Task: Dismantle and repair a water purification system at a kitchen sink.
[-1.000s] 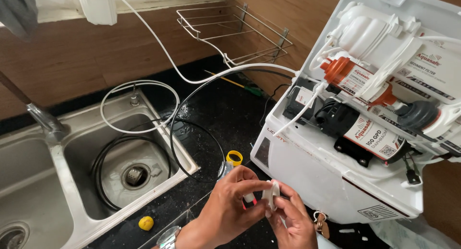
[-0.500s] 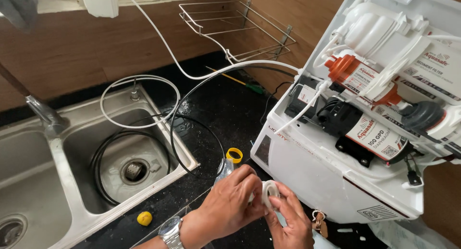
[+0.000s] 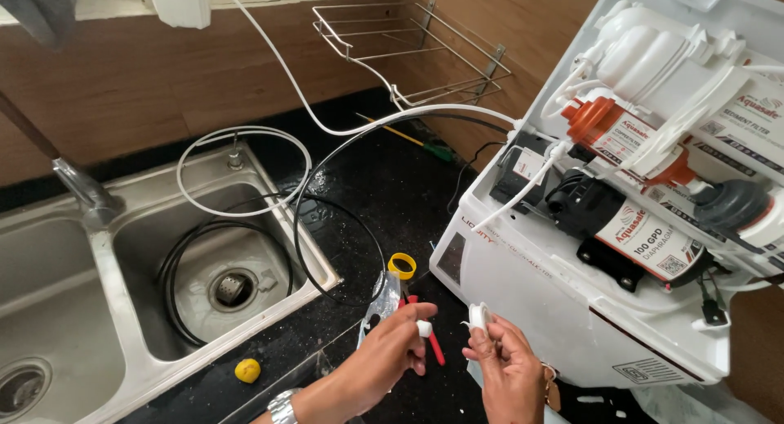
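Note:
My left hand [image 3: 384, 354], with a watch on the wrist, pinches a small white fitting [image 3: 424, 328] between thumb and fingers. My right hand [image 3: 510, 367] holds a small white roll of tape [image 3: 479, 315] a short way to the right of the fitting. Both hands hover over the black countertop [image 3: 392, 195], just in front of the open white water purifier [image 3: 555, 301]. A red-handled tool [image 3: 435, 350], a clear plastic bag [image 3: 382, 297] and a yellow ring [image 3: 401, 265] lie right by my left hand.
Inside the purifier sit a black pump [image 3: 621, 220] and white filter cartridges [image 3: 653, 56]. White tubing [image 3: 245, 138] and black tubing [image 3: 175, 269] loop over the steel sink [image 3: 122, 252]. A green-handled screwdriver [image 3: 437, 152], a wire rack [image 3: 408, 40] and a small yellow piece [image 3: 247, 370] are nearby.
My hands, which were pressed together around the fitting and tape roll, have drawn apart. The right hand has moved the roll off to the right.

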